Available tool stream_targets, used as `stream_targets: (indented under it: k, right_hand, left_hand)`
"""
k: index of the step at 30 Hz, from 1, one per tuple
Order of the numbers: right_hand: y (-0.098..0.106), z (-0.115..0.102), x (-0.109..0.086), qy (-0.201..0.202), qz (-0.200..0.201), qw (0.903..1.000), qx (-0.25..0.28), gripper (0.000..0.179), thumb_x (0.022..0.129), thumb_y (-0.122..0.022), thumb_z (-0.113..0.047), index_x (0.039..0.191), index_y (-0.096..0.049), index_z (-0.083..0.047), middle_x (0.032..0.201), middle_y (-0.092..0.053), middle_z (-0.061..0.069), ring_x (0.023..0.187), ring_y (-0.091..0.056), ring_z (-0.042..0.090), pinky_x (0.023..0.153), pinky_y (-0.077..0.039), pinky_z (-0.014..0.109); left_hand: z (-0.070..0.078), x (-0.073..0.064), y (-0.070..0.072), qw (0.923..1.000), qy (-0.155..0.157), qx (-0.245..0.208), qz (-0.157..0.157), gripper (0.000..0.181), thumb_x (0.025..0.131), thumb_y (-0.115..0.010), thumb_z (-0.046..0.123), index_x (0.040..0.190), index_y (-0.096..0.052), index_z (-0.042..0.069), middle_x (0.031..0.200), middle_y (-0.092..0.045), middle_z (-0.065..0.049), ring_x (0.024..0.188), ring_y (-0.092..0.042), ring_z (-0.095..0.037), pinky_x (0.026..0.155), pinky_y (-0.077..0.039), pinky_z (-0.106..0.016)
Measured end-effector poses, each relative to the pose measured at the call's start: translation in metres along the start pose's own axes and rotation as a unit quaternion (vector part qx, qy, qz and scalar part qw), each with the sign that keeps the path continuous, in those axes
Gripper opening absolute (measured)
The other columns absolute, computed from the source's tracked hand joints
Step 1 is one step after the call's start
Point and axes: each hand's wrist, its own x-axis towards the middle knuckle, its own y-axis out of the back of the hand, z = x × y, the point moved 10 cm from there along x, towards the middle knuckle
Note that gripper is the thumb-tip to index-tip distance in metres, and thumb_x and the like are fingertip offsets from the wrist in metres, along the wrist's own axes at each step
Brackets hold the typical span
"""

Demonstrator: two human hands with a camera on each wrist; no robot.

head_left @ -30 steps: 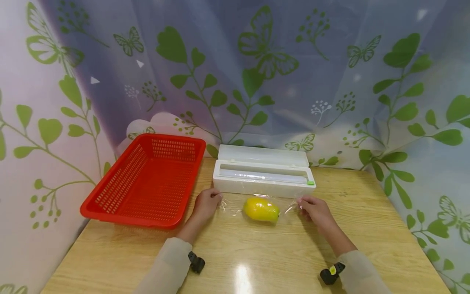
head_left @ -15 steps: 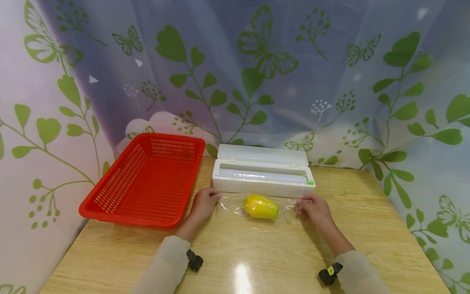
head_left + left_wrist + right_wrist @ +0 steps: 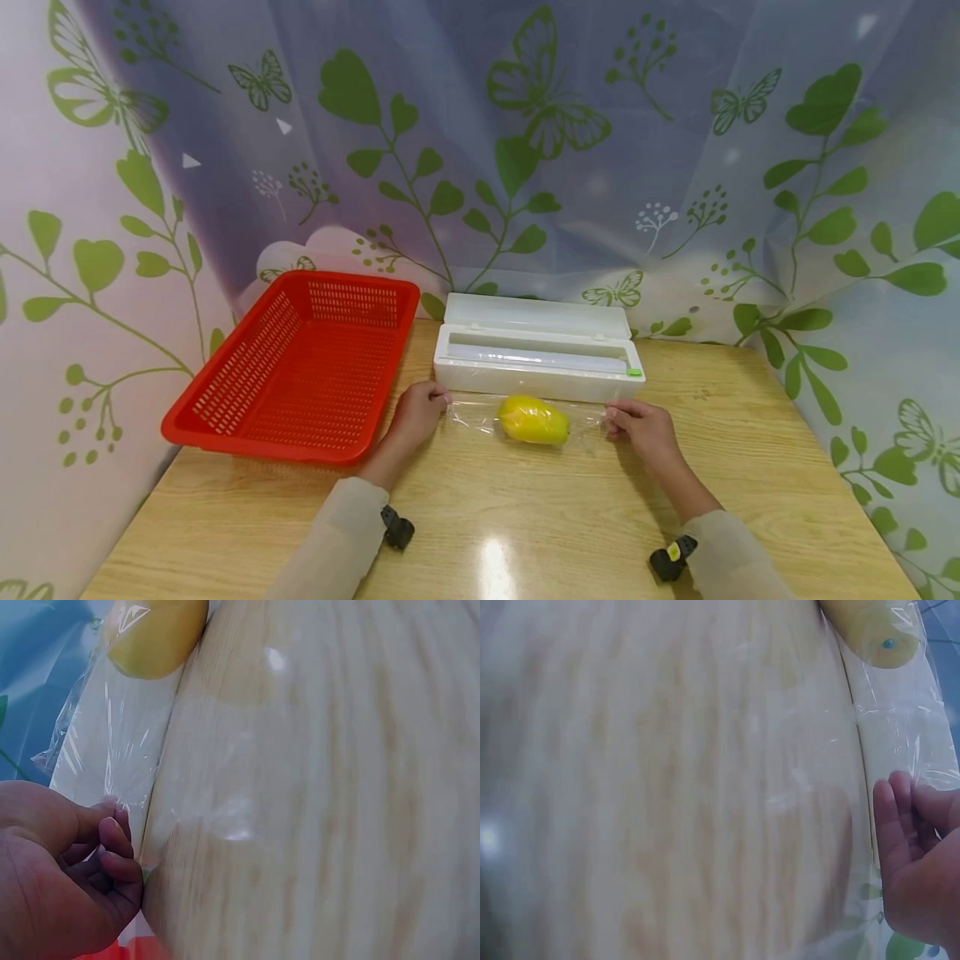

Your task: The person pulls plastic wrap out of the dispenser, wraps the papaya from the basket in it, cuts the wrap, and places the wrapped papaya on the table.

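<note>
A yellow, oblong mango-like fruit [image 3: 533,420] is wrapped in clear plastic film [image 3: 477,413], in front of a white box. To its left my left hand [image 3: 416,414] pinches one end of the film between thumb and fingers. On the other side my right hand [image 3: 645,427] pinches the opposite end. The left wrist view shows the film [image 3: 120,742] gathered into creases at my left fingertips. In the right wrist view creased film runs from the fruit [image 3: 874,634] to my right thumb and fingers.
Behind the fruit, the white box [image 3: 536,382] has its lid up and holds a roll of film [image 3: 536,358]. A red perforated basket [image 3: 367,417] stands at the left of the wooden table [image 3: 570,533]. Patterned cloth [image 3: 585,208] hangs behind.
The fruit has shifted slightly upward in the head view and rolled a little. Both hands keep hold of the film ends, barely moving.
</note>
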Motion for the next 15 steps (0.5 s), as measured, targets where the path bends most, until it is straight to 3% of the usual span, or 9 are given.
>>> stream_targets:
  k: [9,15]
  right_hand:
    - [0.0002,0.0029,-0.0044,-0.007,-0.038,0.998,0.05,0.042,0.104,-0.056,-0.01,0.134,-0.051,0.019,0.085,-0.072,-0.009,0.076,-0.068,0.005,0.075,-0.061,0.027]
    - [0.0027,0.0059,-0.0056,-0.014,-0.04,0.9979,0.049,0.044,0.103,-0.058,-0.016,0.133,-0.053,0.016,0.088,-0.072,-0.006,0.079,-0.069,0.007,0.079,-0.061,0.03]
  left_hand:
    - [-0.0028,-0.0013,-0.003,0.9989,0.011,-0.043,-0.016,0.012,0.096,-0.065,0.005,0.094,-0.073,-0.003,0.09,-0.069,-0.013,0.091,-0.061,-0.026,0.086,-0.05,-0.039]
    - [-0.0032,-0.0044,-0.0016,0.9979,0.021,-0.058,-0.016,0.016,0.097,-0.065,0.007,0.1,-0.074,-0.004,0.096,-0.071,-0.016,0.096,-0.062,-0.028,0.091,-0.05,-0.042]
